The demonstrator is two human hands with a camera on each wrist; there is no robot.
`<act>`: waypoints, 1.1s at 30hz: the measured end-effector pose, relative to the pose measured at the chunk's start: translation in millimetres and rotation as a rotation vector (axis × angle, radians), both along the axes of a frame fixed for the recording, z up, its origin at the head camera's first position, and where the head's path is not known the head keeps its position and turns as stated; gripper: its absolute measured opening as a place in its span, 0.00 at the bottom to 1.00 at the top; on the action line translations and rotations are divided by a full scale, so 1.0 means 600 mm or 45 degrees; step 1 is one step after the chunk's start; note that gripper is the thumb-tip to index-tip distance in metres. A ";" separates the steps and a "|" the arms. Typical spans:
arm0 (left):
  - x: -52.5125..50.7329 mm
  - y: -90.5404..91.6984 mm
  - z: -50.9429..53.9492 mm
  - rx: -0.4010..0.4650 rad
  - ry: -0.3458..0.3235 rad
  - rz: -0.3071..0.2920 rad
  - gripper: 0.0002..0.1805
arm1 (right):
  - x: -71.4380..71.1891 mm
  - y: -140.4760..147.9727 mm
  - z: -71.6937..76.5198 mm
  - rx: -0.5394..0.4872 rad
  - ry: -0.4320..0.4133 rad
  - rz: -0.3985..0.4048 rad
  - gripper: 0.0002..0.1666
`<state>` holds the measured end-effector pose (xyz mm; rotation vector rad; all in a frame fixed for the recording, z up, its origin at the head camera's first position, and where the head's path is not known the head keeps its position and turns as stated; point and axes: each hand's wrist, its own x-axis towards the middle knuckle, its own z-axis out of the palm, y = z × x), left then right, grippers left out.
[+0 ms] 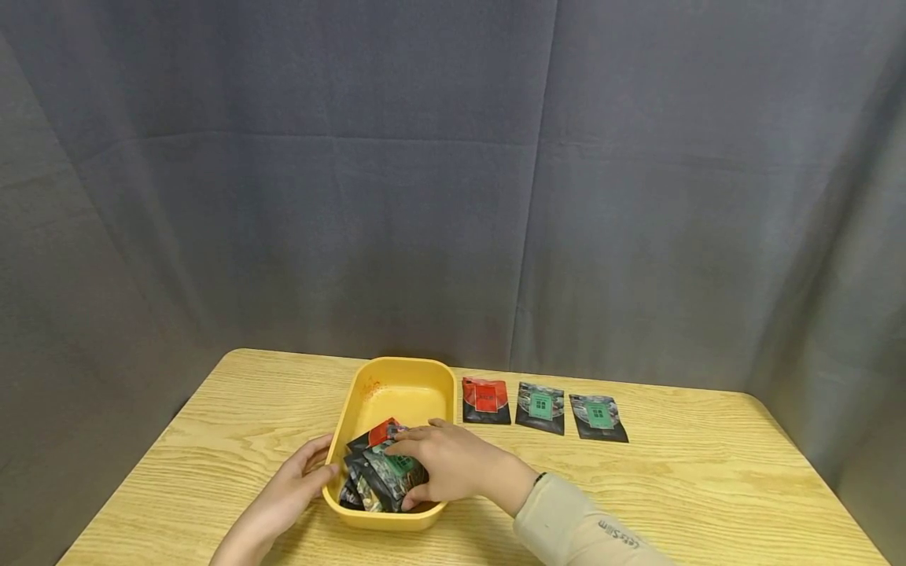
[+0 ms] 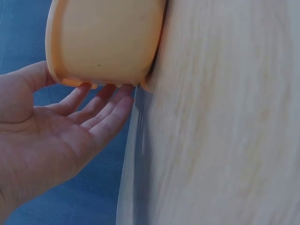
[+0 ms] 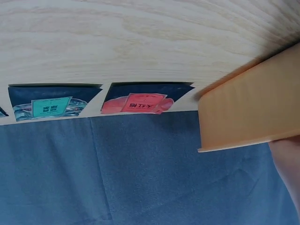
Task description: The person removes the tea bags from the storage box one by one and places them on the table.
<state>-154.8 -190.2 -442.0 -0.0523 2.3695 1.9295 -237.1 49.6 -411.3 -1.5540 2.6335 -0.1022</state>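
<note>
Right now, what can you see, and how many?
Table: one, yellowish wood, foreground.
Tub: one, yellow, on the table.
Red packet: one, red and black, right of tub.
Green packets: two, green and black, farther right.
Heaped packets: several (exact count hidden), mixed colours, inside tub.
Curtain: one, grey, behind table.
Sleeve: one, beige, right forearm.
Wristband: one, black, right wrist.
Left-hand fingers: one set, bare, touching tub's left side.
Right-hand fingers: one set, bare, over heaped packets.

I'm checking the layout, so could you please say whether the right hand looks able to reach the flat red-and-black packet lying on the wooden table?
Probably yes: the packet lies uncovered beside the yellow rectangular plastic bin, though the right hand would first need to clear the bin's wall.
</note>
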 end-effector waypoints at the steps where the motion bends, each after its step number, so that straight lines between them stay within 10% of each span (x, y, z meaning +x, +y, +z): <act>1: 0.000 0.000 0.000 -0.001 0.002 0.000 0.30 | -0.001 0.000 -0.001 -0.016 -0.009 0.006 0.39; 10: 0.002 0.002 0.003 0.018 0.021 -0.022 0.30 | 0.000 0.003 -0.003 -0.119 -0.027 0.072 0.35; 33: 0.002 0.004 0.003 0.029 -0.003 0.007 0.29 | 0.014 0.008 -0.022 -0.260 0.480 0.109 0.16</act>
